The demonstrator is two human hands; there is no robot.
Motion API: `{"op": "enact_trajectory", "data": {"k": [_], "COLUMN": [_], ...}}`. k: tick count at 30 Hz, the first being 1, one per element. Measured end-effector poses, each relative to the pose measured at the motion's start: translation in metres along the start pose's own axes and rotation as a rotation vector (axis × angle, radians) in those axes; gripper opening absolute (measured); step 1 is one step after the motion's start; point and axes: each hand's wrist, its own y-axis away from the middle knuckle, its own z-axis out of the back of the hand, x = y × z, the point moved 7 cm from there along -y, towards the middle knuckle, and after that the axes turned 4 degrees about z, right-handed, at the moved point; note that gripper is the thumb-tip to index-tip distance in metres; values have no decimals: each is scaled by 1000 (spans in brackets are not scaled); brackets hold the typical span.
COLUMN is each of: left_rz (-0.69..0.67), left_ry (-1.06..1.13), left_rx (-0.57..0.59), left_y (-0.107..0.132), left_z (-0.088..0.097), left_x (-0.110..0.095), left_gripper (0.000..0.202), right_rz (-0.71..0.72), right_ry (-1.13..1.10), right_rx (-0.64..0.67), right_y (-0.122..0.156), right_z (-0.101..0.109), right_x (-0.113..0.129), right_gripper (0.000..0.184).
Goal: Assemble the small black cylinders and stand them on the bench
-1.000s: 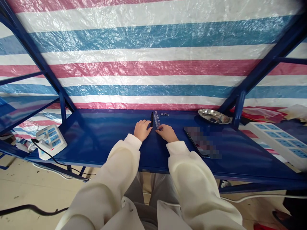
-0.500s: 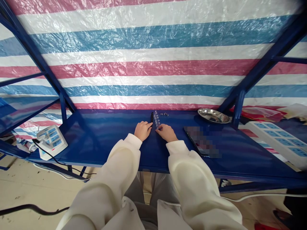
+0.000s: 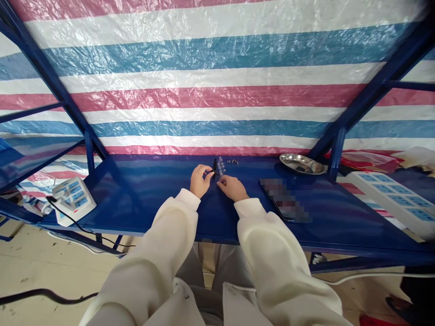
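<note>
A row of small black parts stands on the blue table, with a row of small clear plastic pieces along its right side. My left hand is at the near end of the black row, thumb and forefinger pinched on a small black part. Just to the right, my right hand has its thumb and fingertips pressed together in front of the clear row. Whatever those fingertips hold is too small to make out. Several tiny shiny metal pieces lie behind the right hand.
A phone-like dark slab, partly blurred out, lies right of my right hand. Behind it is a round metal dish. Power strips flank the blue table, and a striped sheet hangs at its back edge.
My left hand's fingers have lifted and closed into a pinch on a black part. The right fingertips have shifted slightly left, off the near end of the clear row.
</note>
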Motion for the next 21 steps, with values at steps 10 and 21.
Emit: {"op": "enact_trajectory", "data": {"k": [10, 21], "left_rz": [-33, -131], "left_ry": [33, 12], "left_rx": [-47, 16], "left_y": [0, 3], "left_z": [4, 3], "left_x": [-2, -17], "left_gripper": [2, 19], "right_rz": [130, 176], "right_ry": [-10, 10], "right_rx": [-17, -43], "right_y": [0, 0], "right_z": [0, -3], "right_x": [11, 13], "right_gripper": [11, 10]}}
